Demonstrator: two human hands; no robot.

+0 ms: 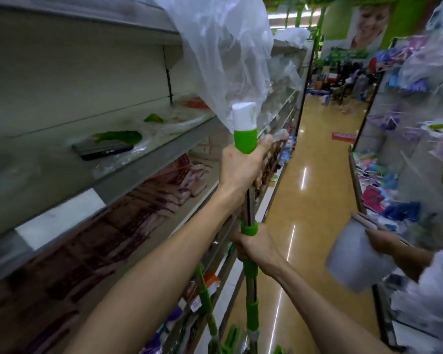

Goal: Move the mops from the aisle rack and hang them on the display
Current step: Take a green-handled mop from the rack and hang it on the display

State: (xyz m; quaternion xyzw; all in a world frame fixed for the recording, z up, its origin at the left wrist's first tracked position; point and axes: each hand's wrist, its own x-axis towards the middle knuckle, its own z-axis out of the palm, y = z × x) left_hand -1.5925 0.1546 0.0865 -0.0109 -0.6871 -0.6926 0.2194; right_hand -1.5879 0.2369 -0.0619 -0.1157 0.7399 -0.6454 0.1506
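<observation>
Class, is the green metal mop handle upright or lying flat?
Upright: green metal mop handle stands near vertical, white cap uppermost, left hand gripping above right hand.

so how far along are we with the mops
Done: no mop is seen hung yet. In hand: one mop handle, upright, the left hand gripping at its green top, the right hand lower down. Left: carrying and hanging it, plus a second green pole by the shelves.

Both bare forearms reach forward and upward, close together. The left hand (243, 169) is the higher one, fingers curled round the mop pole (250, 203). The right hand (257, 249) grips the same pole just below.
</observation>
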